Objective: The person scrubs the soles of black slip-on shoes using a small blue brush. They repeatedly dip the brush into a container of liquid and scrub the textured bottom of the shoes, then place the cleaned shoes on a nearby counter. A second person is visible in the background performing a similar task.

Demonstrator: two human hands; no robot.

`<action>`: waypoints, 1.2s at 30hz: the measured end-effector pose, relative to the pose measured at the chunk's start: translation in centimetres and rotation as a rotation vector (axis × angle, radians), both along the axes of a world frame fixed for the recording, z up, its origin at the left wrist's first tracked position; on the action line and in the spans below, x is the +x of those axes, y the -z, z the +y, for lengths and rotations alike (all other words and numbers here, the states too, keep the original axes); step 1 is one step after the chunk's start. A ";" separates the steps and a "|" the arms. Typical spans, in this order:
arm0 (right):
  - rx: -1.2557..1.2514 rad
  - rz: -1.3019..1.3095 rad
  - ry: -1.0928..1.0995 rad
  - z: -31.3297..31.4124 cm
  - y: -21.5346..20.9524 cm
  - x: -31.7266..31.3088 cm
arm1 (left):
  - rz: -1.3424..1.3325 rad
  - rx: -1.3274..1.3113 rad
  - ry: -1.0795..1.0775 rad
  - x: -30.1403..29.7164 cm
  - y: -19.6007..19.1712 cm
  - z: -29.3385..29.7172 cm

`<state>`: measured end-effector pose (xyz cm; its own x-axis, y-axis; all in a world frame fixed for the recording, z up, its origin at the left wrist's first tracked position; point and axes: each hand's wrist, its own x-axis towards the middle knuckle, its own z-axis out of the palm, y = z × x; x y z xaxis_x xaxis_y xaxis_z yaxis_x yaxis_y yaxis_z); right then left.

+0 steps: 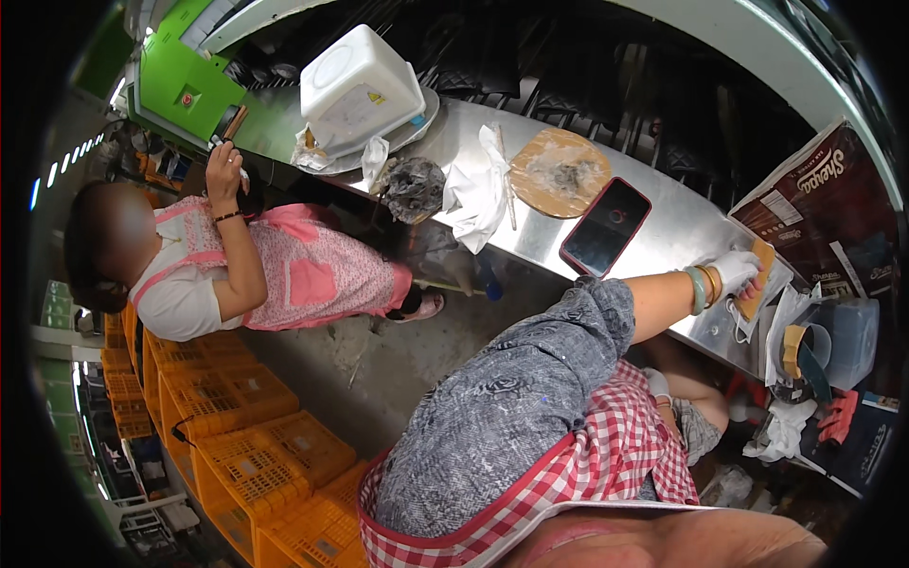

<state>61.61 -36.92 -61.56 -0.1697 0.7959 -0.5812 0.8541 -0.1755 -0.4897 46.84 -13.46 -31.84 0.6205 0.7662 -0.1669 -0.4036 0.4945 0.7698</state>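
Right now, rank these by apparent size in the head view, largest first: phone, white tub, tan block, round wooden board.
1. White tub
2. Round wooden board
3. Phone
4. Tan block, partly covered, so judged by its visible part.

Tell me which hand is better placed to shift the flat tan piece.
Probably the white-gloved left hand: it touches the flat tan piece at the silver metal bench. The white-gloved right hand is lower, by the red-and-white checked apron, farther off.
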 end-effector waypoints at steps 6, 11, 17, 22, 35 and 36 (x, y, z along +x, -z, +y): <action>-0.093 0.017 -0.002 2.1 -7.0 -3.3 | -0.091 -0.050 -0.077 1.2 2.4 1.2; -0.115 0.035 0.052 1.8 -6.4 -3.4 | -0.065 -0.008 -0.075 1.3 2.4 0.9; -0.129 0.023 0.032 2.3 -7.0 -4.1 | -0.059 -0.011 -0.088 0.7 2.0 0.8; -0.130 0.024 0.016 2.2 -6.6 -3.7 | -0.056 -0.016 -0.085 0.6 1.6 0.6; -0.127 0.061 0.022 1.8 -4.5 -2.4 | -0.041 0.004 -0.068 0.7 1.7 0.6; -0.130 0.053 0.019 1.8 -4.7 -2.4 | -0.069 -0.011 -0.088 0.8 1.8 0.7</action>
